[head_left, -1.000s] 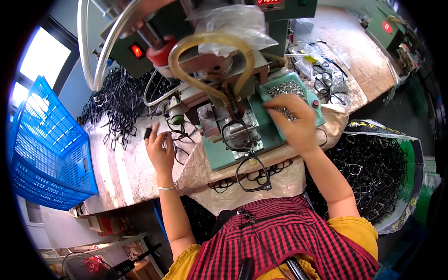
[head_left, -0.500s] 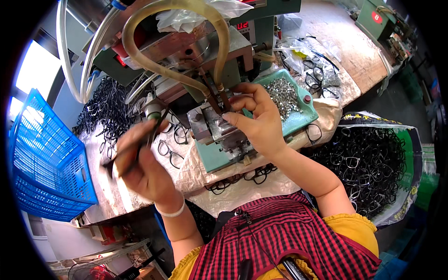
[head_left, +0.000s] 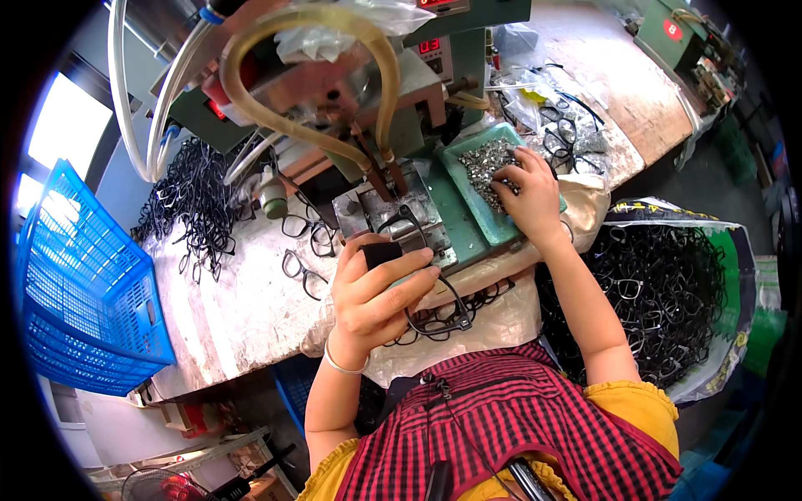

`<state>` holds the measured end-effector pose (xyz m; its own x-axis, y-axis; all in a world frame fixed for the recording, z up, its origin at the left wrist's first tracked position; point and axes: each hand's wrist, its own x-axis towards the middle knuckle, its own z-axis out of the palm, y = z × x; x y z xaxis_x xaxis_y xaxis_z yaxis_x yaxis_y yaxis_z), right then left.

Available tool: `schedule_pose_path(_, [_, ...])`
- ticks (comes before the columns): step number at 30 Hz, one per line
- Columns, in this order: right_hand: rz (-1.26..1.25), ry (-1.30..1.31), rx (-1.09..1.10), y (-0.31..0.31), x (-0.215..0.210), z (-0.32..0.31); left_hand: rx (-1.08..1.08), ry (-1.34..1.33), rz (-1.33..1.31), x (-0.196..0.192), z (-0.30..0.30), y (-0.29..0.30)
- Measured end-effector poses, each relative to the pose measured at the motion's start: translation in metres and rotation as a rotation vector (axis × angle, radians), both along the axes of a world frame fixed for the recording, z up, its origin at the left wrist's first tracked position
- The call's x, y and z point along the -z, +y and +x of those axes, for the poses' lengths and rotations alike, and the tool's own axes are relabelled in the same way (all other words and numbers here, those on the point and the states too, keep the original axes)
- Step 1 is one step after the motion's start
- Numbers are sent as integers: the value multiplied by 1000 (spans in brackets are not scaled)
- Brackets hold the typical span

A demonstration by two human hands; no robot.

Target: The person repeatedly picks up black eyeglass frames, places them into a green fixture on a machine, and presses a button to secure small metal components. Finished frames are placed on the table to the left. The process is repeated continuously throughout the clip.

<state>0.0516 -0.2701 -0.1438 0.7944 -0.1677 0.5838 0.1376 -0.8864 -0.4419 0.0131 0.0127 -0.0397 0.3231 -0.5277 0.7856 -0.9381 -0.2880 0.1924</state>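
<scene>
Between the fingers and thumb of my left hand (head_left: 368, 301) is a black eyeglass frame (head_left: 455, 324). Its upper part lies over the metal fixture of a bench machine (head_left: 430, 230), below two brown prongs; its lower rim hangs toward me. A black wrap (head_left: 382, 254) covers one finger of that hand. To the right, my right hand (head_left: 535, 200) dips into a green tray (head_left: 499, 234) of small shiny metal parts (head_left: 480, 171). Its fingers are curled together among the parts, and whatever they pinch is too small or hidden to make out.
Loose black frames (head_left: 188, 204) pile up at the far left, beside a blue plastic basket (head_left: 92, 284). Several frames lie near the machine. A large sack (head_left: 743, 284) full of frames stands at the right. A looped yellowish hose (head_left: 234, 75) hangs above the fixture.
My left hand has come right from the bench's left side and brought the eyeglass frame to the fixture. My right hand has left the fixture and moved right into the tray.
</scene>
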Motion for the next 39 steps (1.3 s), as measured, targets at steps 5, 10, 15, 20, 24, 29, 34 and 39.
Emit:
schedule_pose_path(5, [-165, -41, -215, 18, -15, 5, -21, 35, 15, -5, -3, 2])
schedule_pose_path(10, [-305, -51, -247, 6, -14, 36, -161, 134, -75, 16, -38, 1])
schedule_pose_path(15, [284, -127, -106, 4, -28, -1, -697, -167, -371, 20, -63, 54])
schedule_pose_path(20, [525, -102, -177, 30, -42, -6, -863, 35, -404, -7, 11, 100])
schedule_pose_path(24, [594, -61, -233, 43, -35, 9, -1235, 479, 33, 87, 116, 138])
schedule_pose_path(29, [492, -54, -119, 26, -23, -11, -1547, 739, 286, 156, 166, 106])
schedule_pose_path(34, [307, -159, 52, -14, -10, -63, -1444, 708, 266, 148, 122, 136])
schedule_pose_path(39, [509, -70, -57, 5, -35, -79, -1261, 592, 64, 132, 95, 155])
